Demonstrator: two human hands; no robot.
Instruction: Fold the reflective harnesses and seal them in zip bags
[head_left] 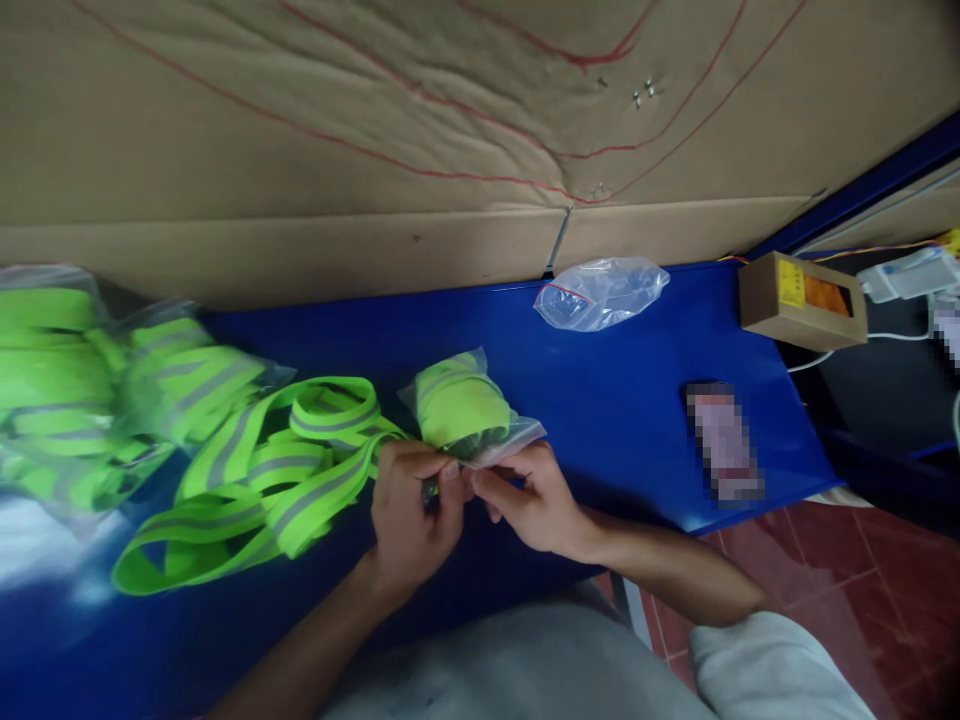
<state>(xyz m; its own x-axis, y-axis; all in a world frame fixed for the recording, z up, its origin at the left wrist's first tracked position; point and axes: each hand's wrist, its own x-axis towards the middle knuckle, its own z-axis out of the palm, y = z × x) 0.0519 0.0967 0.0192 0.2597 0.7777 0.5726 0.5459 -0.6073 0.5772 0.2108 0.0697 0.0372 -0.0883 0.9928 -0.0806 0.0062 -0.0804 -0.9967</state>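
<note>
A clear plastic zip bag (517,436) with a rolled neon-yellow reflective strap (463,400) inside lies in front of me on the blue table. My left hand (416,505) pinches the bag's near edge between thumb and fingers. Close beside it, my right hand (536,498) is closed on the same edge, the fingertips of both hands almost meeting. Loose neon-yellow straps with a grey stripe (300,470) lie in loops left of my left hand. The exact grip of the fingertips is partly hidden.
Packed bags of yellow straps (52,400) are heaped at the left. A clear plastic bag (604,293) lies by the cardboard wall (337,245). To the right are a pixelated phone-shaped object (724,440), a cardboard box (802,300) and white cables on the blue table (615,400).
</note>
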